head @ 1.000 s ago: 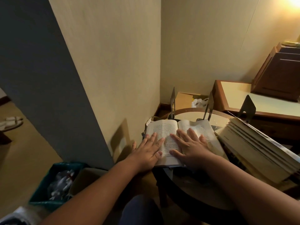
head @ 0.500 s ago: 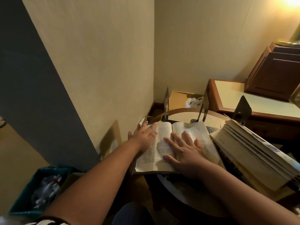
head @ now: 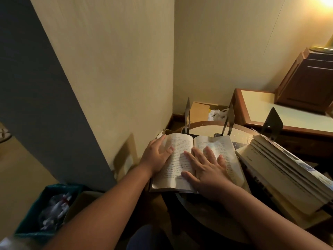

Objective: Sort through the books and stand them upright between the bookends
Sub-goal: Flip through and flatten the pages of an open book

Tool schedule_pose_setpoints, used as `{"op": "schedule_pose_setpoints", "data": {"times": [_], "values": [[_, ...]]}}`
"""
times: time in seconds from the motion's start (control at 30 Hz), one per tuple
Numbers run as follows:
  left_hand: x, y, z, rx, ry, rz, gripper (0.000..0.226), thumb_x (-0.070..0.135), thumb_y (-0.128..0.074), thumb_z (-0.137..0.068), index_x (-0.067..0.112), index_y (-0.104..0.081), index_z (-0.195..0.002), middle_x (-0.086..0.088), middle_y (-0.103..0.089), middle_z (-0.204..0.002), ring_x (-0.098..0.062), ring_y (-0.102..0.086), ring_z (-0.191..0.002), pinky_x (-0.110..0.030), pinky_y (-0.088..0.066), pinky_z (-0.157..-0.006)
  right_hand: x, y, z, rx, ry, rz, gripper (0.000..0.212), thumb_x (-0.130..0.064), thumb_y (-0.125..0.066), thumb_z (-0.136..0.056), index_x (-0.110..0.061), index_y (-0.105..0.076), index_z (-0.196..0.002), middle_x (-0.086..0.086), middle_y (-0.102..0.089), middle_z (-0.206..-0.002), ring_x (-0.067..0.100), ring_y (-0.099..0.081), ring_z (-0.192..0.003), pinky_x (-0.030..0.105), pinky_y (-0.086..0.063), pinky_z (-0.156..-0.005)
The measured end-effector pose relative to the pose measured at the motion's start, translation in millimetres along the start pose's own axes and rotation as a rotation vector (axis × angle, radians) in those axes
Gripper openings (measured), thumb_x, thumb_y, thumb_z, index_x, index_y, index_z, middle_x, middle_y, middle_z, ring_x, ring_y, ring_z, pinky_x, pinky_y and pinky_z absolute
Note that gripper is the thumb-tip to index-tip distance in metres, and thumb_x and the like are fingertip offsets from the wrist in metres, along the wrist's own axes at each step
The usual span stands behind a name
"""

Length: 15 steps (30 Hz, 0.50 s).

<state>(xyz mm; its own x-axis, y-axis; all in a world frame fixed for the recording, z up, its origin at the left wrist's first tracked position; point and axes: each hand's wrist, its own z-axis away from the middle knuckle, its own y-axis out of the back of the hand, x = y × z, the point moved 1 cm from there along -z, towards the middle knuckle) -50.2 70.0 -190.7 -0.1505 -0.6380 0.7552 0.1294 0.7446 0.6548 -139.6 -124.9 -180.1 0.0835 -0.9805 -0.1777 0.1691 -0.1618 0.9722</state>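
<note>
An open book with printed pages lies flat at the near left of a small round table. My left hand grips the book's left edge, thumb on the page and fingers curled over the outer side. My right hand lies flat on the right page with fingers spread. Behind the book stand two thin metal bookends, with nothing between them. A third, dark bookend props a leaning stack of several books on the right.
A wall runs close along the left. Behind the table sit a cardboard box and a white plastic bag. A wooden desk with a dark cabinet is at right. A teal bin of crumpled paper stands lower left.
My left hand slid from lying flat on the left page to the book's left edge and curled around it. My right hand stayed flat on the right page.
</note>
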Motion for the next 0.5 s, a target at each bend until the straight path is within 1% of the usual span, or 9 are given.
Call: {"op": "schedule_pose_setpoints", "data": {"times": [0.1, 0.17, 0.23, 0.3, 0.37, 0.43, 0.5], "values": [[-1, 6, 15, 0.039, -0.022, 0.045, 0.066, 0.048, -0.060, -0.091, 0.032, -0.035, -0.150, 0.000, -0.043, -0.149, -0.022, -0.046, -0.132, -0.045, -0.046, -0.105, -2, 0, 0, 0.016, -0.013, -0.015, 0.073, -0.081, -0.014, -0.088, -0.054, 0.017, -0.149, -0.013, 0.018, -0.164, 0.027, 0.030, -0.146, 0.060, 0.018, -0.115], [1, 9, 24, 0.049, -0.012, 0.131, 0.068, 0.046, -0.065, -0.086, 0.033, -0.038, -0.147, 0.002, -0.046, -0.147, -0.020, -0.049, -0.129, -0.045, -0.049, -0.102, -3, 2, 1, 0.019, -0.015, -0.028, 0.074, -0.080, -0.016, -0.089, -0.053, 0.014, -0.150, -0.012, 0.015, -0.165, 0.027, 0.029, -0.147, 0.060, 0.017, -0.115], [2, 12, 30, 0.085, 0.009, 0.176, 0.071, 0.043, -0.070, -0.082, 0.032, -0.040, -0.145, 0.002, -0.049, -0.144, -0.019, -0.053, -0.125, -0.040, -0.053, -0.098, -4, 5, 2, 0.019, -0.014, -0.055, 0.074, -0.080, -0.019, -0.089, -0.052, 0.012, -0.151, -0.013, 0.012, -0.165, 0.027, 0.028, -0.148, 0.060, 0.016, -0.116], [3, 14, 34, 0.115, 0.024, 0.157, 0.071, 0.040, -0.074, -0.081, 0.030, -0.042, -0.144, 0.001, -0.051, -0.141, -0.018, -0.058, -0.118, -0.034, -0.055, -0.091, -4, 8, 2, 0.018, -0.015, -0.090, 0.075, -0.079, -0.023, -0.090, -0.050, 0.008, -0.152, -0.012, 0.008, -0.166, 0.026, 0.026, -0.148, 0.061, 0.015, -0.116], [4, 17, 40, 0.105, 0.044, 0.165, 0.070, 0.040, -0.075, -0.081, 0.032, -0.042, -0.142, -0.001, -0.050, -0.141, -0.018, -0.060, -0.113, -0.034, -0.057, -0.086, -6, 14, 3, 0.013, -0.020, -0.120, 0.075, -0.076, -0.029, -0.091, -0.048, 0.002, -0.154, -0.011, 0.002, -0.167, 0.027, 0.021, -0.150, 0.062, 0.013, -0.116], [6, 20, 46, 0.096, 0.059, 0.162, 0.070, 0.040, -0.076, -0.081, 0.033, -0.041, -0.142, -0.002, -0.049, -0.142, -0.017, -0.059, -0.111, -0.032, -0.057, -0.082, -9, 19, 4, 0.003, -0.015, -0.131, 0.074, -0.074, -0.033, -0.092, -0.047, -0.004, -0.154, -0.011, -0.004, -0.166, 0.028, 0.015, -0.151, 0.062, 0.011, -0.117], [10, 24, 51, 0.090, 0.076, 0.139, 0.071, 0.039, -0.075, -0.082, 0.031, -0.039, -0.143, -0.003, -0.047, -0.143, -0.019, -0.058, -0.112, -0.028, -0.054, -0.079, -10, 23, 6, 0.012, 0.011, -0.114, 0.071, -0.072, -0.034, -0.093, -0.046, -0.009, -0.154, -0.011, -0.011, -0.166, 0.028, 0.010, -0.152, 0.063, 0.011, -0.116]]}}
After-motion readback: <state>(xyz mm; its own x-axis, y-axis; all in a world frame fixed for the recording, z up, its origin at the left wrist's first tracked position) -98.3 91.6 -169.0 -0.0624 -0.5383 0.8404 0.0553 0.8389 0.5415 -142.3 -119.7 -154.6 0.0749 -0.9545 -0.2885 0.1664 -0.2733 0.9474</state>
